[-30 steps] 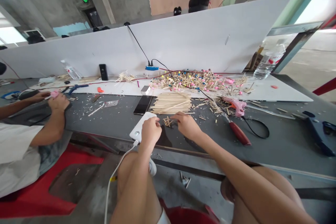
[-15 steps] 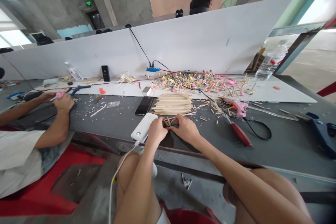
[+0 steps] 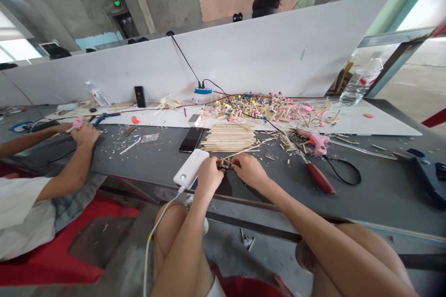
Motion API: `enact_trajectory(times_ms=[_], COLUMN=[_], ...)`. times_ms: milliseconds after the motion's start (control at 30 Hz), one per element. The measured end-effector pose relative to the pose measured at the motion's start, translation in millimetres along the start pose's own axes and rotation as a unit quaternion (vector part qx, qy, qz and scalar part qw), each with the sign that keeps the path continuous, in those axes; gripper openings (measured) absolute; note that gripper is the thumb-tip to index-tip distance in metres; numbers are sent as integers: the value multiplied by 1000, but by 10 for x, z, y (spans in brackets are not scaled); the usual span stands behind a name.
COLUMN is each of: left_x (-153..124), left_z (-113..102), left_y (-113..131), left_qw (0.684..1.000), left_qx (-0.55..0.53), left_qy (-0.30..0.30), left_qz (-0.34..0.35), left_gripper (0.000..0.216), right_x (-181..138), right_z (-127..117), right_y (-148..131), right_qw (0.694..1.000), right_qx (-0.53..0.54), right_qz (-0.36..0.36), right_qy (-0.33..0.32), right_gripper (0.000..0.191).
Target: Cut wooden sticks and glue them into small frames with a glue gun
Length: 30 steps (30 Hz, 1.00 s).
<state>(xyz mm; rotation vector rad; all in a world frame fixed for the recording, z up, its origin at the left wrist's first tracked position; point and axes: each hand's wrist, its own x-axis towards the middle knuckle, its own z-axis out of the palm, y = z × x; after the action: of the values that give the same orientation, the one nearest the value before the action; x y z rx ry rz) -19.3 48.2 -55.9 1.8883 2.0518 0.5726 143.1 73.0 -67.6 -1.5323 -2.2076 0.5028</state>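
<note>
The left hand (image 3: 212, 175) and right hand (image 3: 248, 170) both grip a small stick frame (image 3: 225, 164) above the grey bench (image 3: 369, 204); too hard a squeeze could snap its thin joints. Nearby lie one white power bank (image 3: 191, 168), one stack of wooden sticks (image 3: 229, 138) and one pink glue gun (image 3: 314, 141).

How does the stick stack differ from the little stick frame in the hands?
The stack is much larger than the frame. Its long sticks lie side by side, while the frame's sticks cross. The left hand and right hand hold only the frame. Both are pale wood.
</note>
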Motion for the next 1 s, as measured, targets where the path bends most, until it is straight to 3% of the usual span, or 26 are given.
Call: enact_trajectory(times_ms=[200,567,1000], left_x=[-12,-64,-73], left_z=[-21,-155,-172], left_y=[7,35,-108], left_qw=[1000,993,989], left_qx=[-13,-112,-149], left_qy=[7,20,-4], left_qz=[8,39,-3], left_gripper=[4,11,16], right_x=[3,2,48], right_z=[-7,-62,-103], right_y=[30,69,130], right_qw=[1000,999,998], right_qx=[8,19,-21], right_qz=[-18,-47,-55], right_qy=[1,-6,-35], right_gripper=[12,13,15])
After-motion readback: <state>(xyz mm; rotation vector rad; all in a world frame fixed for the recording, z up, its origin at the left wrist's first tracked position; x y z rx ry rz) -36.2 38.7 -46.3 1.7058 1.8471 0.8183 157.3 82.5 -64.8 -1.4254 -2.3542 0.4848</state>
